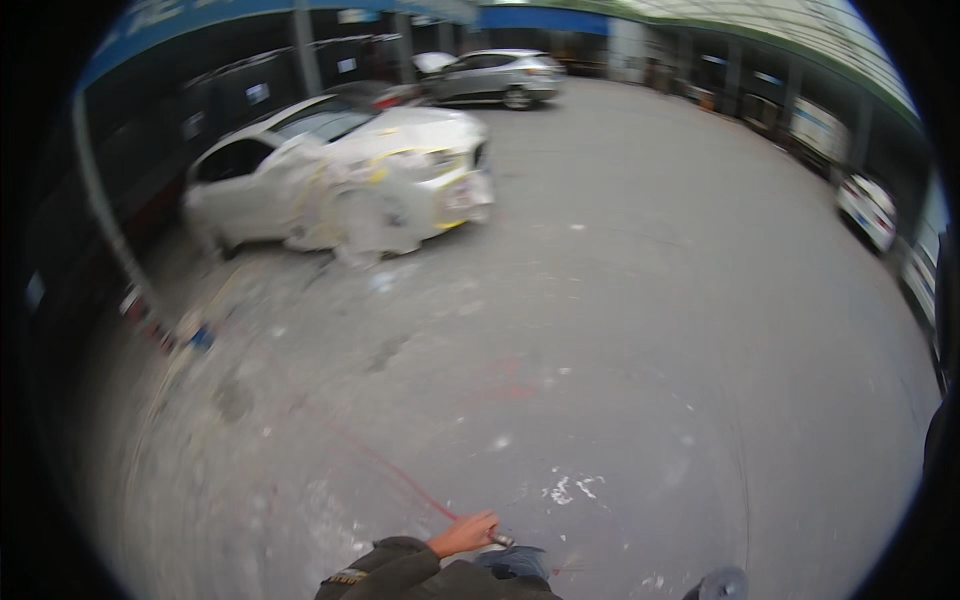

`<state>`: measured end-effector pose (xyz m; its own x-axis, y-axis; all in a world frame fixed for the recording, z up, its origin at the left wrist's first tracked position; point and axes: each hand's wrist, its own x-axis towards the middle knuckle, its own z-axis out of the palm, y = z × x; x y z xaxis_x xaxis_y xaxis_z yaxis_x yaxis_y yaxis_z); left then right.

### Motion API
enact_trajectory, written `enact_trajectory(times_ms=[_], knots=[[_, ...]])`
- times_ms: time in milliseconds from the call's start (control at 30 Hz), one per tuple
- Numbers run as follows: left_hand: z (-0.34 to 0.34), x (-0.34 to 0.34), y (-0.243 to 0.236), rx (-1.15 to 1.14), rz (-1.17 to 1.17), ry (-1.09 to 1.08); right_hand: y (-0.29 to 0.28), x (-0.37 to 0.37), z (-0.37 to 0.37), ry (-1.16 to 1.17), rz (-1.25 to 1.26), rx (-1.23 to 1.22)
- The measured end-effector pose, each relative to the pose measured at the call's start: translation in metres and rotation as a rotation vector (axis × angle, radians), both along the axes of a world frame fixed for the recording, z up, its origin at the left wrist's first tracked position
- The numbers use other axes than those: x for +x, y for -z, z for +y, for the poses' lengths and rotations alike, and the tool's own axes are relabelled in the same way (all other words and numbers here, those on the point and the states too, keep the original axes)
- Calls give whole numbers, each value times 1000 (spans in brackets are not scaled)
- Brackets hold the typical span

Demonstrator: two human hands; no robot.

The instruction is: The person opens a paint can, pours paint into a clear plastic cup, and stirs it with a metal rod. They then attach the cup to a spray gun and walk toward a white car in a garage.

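My left hand (468, 533) comes in from the lower edge in a dark sleeve, its fingers closed. A short metal fitting (502, 540) sticks out on the right side of the fist. From the fist's other side a thin red hose (390, 467) trails away over the floor to the far left, so the hand appears to grip its end. My right hand is not in view. At the lower right edge shows a grey, round-topped object (722, 583), cut off by the picture; what it is I cannot tell.
A white car (400, 150) with its front masked in sheeting and yellow tape stands ahead left. A silver car (500, 78) is parked behind it. Small items (195, 330) lie by a post (105, 210) at left. Another white car (868, 210) stands far right.
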<state>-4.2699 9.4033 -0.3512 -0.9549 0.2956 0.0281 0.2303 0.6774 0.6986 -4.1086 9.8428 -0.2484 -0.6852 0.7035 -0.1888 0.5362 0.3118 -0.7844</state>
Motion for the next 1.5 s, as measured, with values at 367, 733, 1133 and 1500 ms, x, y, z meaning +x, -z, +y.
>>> enact_trajectory(times_ms=[367, 733, 1133, 1500], knots=[[50, -32, 5, 144, 184, -1138, 33, -161, 140, -591, 310, 398], [43, -46, -14, 287, 688, -1896, -38, -299, 159, -751, -110, 33], [251, -104, -88, -40, 718, -1713, -15, -464, 267, -1053, -309, 285], [510, -177, -146, -34, 571, -1230, 5, -576, 355, -1280, -369, 96]])
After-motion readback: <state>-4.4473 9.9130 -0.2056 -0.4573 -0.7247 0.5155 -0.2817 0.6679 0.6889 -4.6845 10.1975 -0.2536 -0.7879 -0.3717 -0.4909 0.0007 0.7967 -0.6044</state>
